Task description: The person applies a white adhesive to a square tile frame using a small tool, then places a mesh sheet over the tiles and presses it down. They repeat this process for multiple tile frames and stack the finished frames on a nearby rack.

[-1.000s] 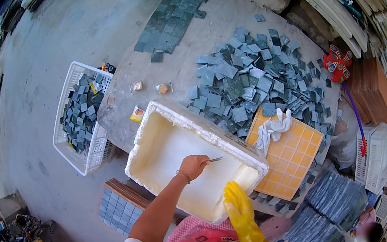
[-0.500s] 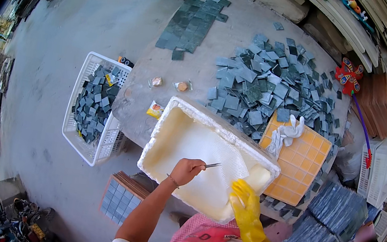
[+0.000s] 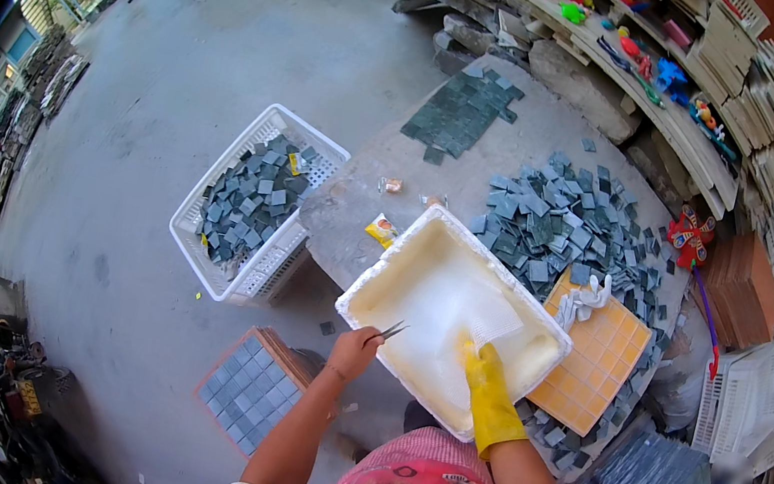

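My bare left hand (image 3: pixel 353 350) is closed around small scissors (image 3: pixel 393 330), whose two thin dark blades stand slightly apart over the left rim of a white foam box (image 3: pixel 363 291). The box has a pale yellowish inside and rests partly on the stone table. Inside it, my right hand (image 3: pixel 487 390), in a yellow rubber glove, has its fingers at the near part of a white mesh sheet (image 3: pixel 498 322) and seems to grip it; the fingertips are blurred.
Left of the table, a white plastic crate (image 3: pixel 227 290) holds grey-green tiles. More tiles (image 3: pixel 563 219) lie heaped on the table (image 3: pixel 369 163), beside a yellow grid tray (image 3: pixel 591 361) with a white glove (image 3: pixel 584 302). A tiled panel stack (image 3: pixel 252 388) sits near my left arm.
My left hand has moved left toward the box rim, and the scissor blades now show apart. My right hand has reached farther into the box, onto the mesh. The view has shifted.
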A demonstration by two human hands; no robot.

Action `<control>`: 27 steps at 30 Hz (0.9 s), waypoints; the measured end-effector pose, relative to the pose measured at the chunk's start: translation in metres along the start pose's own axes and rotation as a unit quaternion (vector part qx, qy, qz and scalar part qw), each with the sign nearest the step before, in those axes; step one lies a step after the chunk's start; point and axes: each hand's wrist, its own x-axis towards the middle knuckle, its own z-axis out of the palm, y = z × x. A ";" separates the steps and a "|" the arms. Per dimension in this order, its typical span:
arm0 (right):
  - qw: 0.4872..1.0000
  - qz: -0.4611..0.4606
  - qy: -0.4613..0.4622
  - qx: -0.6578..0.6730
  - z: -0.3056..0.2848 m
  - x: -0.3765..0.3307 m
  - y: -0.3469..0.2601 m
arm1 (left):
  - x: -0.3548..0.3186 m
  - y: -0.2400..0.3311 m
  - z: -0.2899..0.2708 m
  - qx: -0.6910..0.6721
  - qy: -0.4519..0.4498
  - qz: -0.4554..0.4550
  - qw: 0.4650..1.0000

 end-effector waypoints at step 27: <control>0.839 -0.227 -0.275 -0.410 0.074 -0.113 -0.340 | -0.545 -0.345 0.090 -0.483 0.456 -0.409 0.626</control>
